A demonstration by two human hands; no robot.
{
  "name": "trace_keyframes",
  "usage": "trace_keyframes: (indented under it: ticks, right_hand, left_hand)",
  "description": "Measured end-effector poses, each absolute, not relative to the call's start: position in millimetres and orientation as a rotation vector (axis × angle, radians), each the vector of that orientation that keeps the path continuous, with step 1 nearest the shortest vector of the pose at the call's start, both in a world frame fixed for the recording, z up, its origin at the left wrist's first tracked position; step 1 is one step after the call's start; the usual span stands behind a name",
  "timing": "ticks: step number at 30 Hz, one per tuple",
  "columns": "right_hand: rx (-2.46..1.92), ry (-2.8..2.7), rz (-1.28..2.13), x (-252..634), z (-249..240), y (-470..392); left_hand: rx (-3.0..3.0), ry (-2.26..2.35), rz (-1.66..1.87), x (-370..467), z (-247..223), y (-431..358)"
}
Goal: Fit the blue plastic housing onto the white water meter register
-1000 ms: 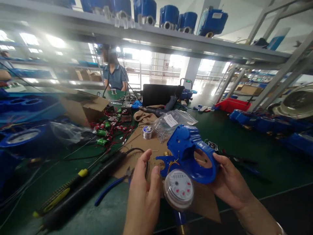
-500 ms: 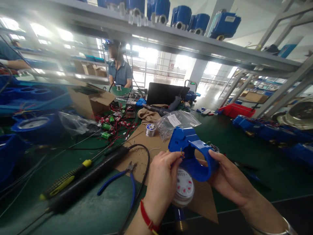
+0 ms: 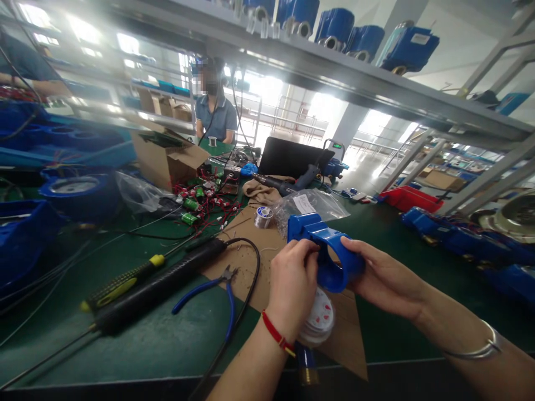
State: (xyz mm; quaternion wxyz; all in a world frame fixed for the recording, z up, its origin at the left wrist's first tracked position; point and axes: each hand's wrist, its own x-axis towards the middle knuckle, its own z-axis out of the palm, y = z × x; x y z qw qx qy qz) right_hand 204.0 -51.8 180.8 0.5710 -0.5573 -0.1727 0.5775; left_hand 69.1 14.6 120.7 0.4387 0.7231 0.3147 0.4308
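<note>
Green bench matting [image 3: 125, 345] spreads under scattered tools, with blue-handled pliers [image 3: 209, 289] lying left of the left hand [image 3: 292, 281]. That hand, open a second ago, has now closed its fingertips on the blue housing [image 3: 326, 250]. The right hand [image 3: 382, 278] still grips the housing's far side, lowered over the meter dial [image 3: 320, 320] beneath both hands, so the fitting looks nearer.

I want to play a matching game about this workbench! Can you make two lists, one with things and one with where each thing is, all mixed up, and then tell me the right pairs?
Things:
1. blue plastic housing
2. blue-handled pliers
3. solder spool
4. cardboard box

Places:
A. far back on the left side of the green mat
B. between the left hand and the right hand
C. on the brown cardboard sheet, behind the hands
D. beside the black cable, left of the hands

Pairs: 1-B, 2-D, 3-C, 4-A
</note>
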Motion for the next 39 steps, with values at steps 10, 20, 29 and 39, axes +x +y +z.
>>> trace_keyframes:
  ticks: [10, 20, 29, 39]
  right_hand:
    - [-1.388, -0.504, 1.370, 203, 187, -51]
    - [-1.568, -0.676, 1.306, 194, 191, -54]
    - [-1.751, -0.951, 1.216, 190, 183, -55]
    - [-1.950, -1.283, 0.905, 198, 170, -53]
  left_hand:
    - [1.482, 0.888, 1.102, 78, 115, 23]
    - [1.413, 0.942, 1.091, 81, 117, 24]
    - [1.099, 0.857, 1.000, 88, 102, 34]
    - [0.704, 0.526, 0.777, 90, 101, 33]
